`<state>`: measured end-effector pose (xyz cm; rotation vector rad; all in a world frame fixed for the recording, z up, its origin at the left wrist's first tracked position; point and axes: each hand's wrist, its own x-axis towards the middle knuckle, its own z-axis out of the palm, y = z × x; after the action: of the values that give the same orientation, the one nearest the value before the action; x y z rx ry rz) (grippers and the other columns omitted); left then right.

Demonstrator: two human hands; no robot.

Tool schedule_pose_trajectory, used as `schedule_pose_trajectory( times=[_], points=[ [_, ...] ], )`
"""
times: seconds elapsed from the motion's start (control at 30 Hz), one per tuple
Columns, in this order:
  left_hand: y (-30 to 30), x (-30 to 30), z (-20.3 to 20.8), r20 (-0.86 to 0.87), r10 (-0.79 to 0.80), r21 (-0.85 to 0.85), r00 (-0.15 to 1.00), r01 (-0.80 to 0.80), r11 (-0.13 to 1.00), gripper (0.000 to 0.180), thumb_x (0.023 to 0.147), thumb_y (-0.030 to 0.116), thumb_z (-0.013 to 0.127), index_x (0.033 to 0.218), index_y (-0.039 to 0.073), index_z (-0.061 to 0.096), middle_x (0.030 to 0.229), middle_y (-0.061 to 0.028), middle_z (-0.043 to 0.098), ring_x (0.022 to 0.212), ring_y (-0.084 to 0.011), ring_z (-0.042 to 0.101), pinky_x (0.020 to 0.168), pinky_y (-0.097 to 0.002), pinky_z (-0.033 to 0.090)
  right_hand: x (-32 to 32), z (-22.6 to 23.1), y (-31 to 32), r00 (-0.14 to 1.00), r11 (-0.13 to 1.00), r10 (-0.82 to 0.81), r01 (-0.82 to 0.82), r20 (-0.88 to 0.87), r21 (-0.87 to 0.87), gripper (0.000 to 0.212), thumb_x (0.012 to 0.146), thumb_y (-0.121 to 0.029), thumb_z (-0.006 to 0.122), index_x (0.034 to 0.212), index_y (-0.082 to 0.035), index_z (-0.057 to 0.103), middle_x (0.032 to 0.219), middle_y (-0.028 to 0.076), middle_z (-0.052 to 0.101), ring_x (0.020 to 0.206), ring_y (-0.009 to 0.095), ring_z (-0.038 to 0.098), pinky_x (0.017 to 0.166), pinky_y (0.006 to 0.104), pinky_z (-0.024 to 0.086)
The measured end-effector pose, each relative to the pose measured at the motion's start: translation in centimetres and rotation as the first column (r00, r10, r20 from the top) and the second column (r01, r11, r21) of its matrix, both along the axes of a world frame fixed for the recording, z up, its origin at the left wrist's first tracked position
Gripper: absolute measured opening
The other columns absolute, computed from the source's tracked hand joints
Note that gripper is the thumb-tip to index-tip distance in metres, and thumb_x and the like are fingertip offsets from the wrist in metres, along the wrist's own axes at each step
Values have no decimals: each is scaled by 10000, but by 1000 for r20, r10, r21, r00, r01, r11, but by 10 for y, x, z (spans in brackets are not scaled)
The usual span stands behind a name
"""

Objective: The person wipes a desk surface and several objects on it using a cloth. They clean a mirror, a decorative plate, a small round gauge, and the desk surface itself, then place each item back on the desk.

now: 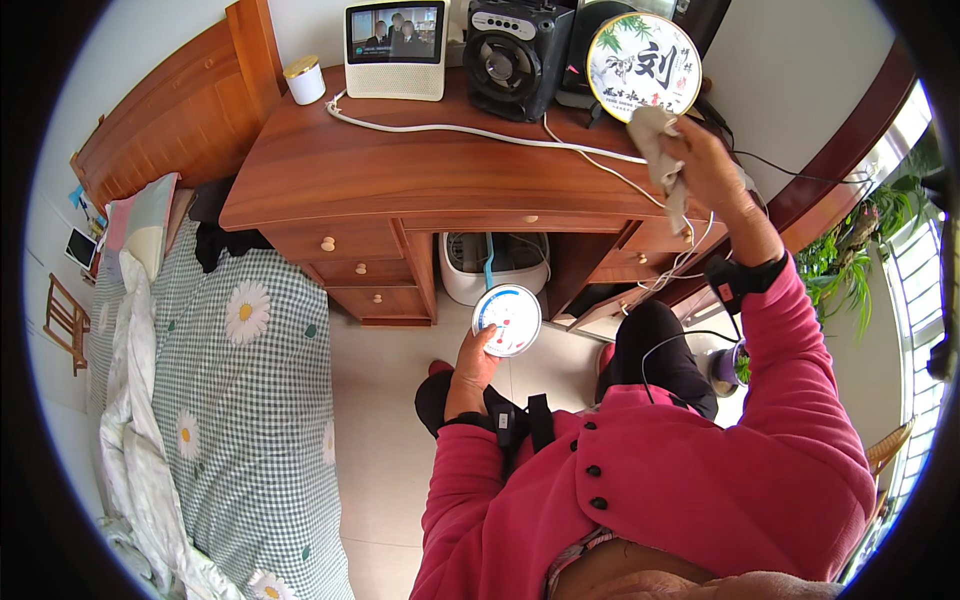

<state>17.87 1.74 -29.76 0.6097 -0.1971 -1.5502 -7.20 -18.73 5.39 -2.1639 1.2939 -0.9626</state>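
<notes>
My left hand (473,366) grips a round white dial gauge (510,325) with blue and red markings, like a thermometer-hygrometer, in front of the desk's knee space. Its thumb lies over the edge of the dial face. Above the desk's right end, my right hand (708,168) is closed on a crumpled beige cloth (655,140). The cloth hangs down from the fingers just below a round decorative plaque (640,62) with black writing, green leaves and a gold rim. The cloth's upper end overlaps the plaque's lower edge; whether they touch, I cannot tell.
On the brown wooden desk (400,165) stand a smart display (395,80), a black speaker (512,65) and a gold-lidded white jar (305,82). A white cable (450,128) crosses the top. A checked bed (230,400) lies left; plants (850,280) stand right.
</notes>
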Motion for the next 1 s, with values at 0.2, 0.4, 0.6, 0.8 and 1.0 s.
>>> schedule_pose_trajectory(
  times=[0.2, 0.4, 0.6, 0.8, 1.0],
  points=[
    [-4, 4, -2, 129, -74, 87, 989, 63, 994, 499, 892, 167, 632, 1348, 29, 481, 1242, -108, 605, 1153, -244, 593, 951, -443, 519, 48, -23, 16, 943, 916, 150, -246, -298, -317, 313, 908, -81, 532, 1215, -31, 570, 1084, 189, 611, 951, 376, 628, 795, 410, 524],
    [-37, -8, 2, 125, -277, 31, 953, 275, 961, 496, 901, 151, 645, 1344, -5, 486, 1242, -109, 608, 1130, -226, 606, 930, -414, 539, 84, -15, 4, 907, 920, 73, -222, -414, -323, 333, 863, -58, 564, 1193, -91, 578, 1030, 164, 601, 945, 396, 607, 790, 457, 504],
    [-54, -6, -1, 190, -368, 4, 910, 374, 927, 569, 870, 198, 705, 1357, 6, 482, 1221, -96, 620, 1125, -192, 603, 952, -355, 515, 118, -27, -24, 863, 884, 278, -401, -423, -238, 316, 872, -50, 536, 1185, -38, 576, 1062, 170, 609, 971, 390, 605, 842, 420, 500],
    [-63, 2, -4, 238, -275, -25, 932, 289, 957, 619, 868, 317, 697, 1395, 70, 489, 1252, -60, 616, 1116, -155, 601, 886, -349, 524, 124, -23, -51, 886, 893, 357, -232, -295, 384, 241, 916, -130, 547, 1120, -9, 592, 1006, 155, 627, 954, 292, 628, 832, 359, 489],
    [-64, 2, -4, 208, -252, -48, 945, 267, 963, 610, 868, 308, 699, 1394, 77, 495, 1257, -60, 616, 1111, -149, 605, 865, -330, 525, 112, -35, -59, 910, 898, 342, -244, -233, 365, 273, 968, -177, 546, 1173, 3, 565, 971, 108, 643, 872, 175, 589, 801, 303, 483]
  ],
)
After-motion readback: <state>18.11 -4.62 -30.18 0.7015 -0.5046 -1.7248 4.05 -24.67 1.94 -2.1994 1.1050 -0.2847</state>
